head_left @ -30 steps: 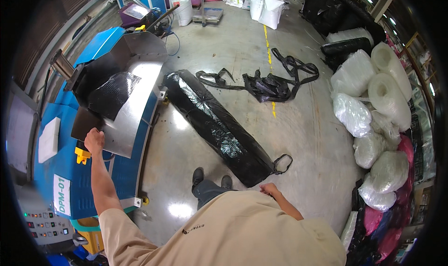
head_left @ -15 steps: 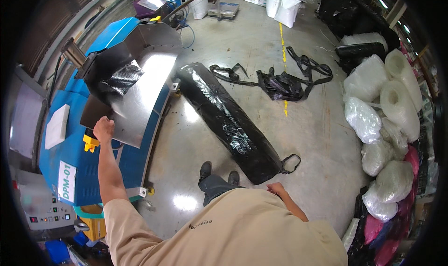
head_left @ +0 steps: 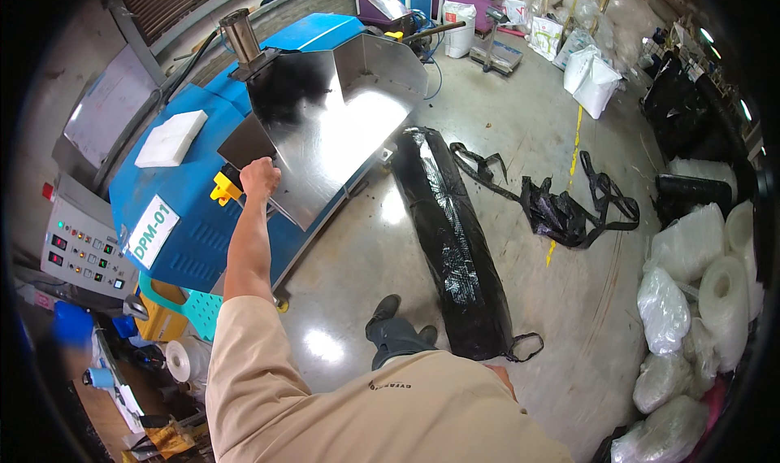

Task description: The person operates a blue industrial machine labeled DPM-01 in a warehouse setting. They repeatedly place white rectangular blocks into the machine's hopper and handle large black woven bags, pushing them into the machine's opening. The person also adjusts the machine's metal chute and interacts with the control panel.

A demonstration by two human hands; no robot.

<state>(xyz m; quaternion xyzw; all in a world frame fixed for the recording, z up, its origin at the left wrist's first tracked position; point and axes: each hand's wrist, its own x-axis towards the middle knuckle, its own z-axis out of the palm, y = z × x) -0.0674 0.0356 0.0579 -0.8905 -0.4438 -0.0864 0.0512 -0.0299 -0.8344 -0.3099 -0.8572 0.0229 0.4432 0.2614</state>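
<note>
I have the left hand (head_left: 260, 178) left of centre in the frame, its fingers curled in narrow at the near corner of the shiny metal chute (head_left: 370, 138); from here I cannot tell whether they grip its edge. Just left of the knuckles I see a yellow switch box (head_left: 225, 189). The right hand (head_left: 501, 372) shows only as a sliver at lower centre, mostly behind the shirt, so I cannot read its state; near it lies the lower end of a long black roll (head_left: 467, 260), which runs up the middle of the frame along the floor (head_left: 561, 325).

The chute sits on a blue machine (head_left: 130, 185) that fills the upper left, with a white slab (head_left: 172, 139) on top. Farther out, at left, I make out a grey control panel (head_left: 85, 239). Right of the roll I see tangled black strips (head_left: 556, 213) crossing a yellow line (head_left: 578, 138), and at the right edge, piled clear plastic bundles (head_left: 666, 308). White sacks (head_left: 591, 81) stand at upper right.
</note>
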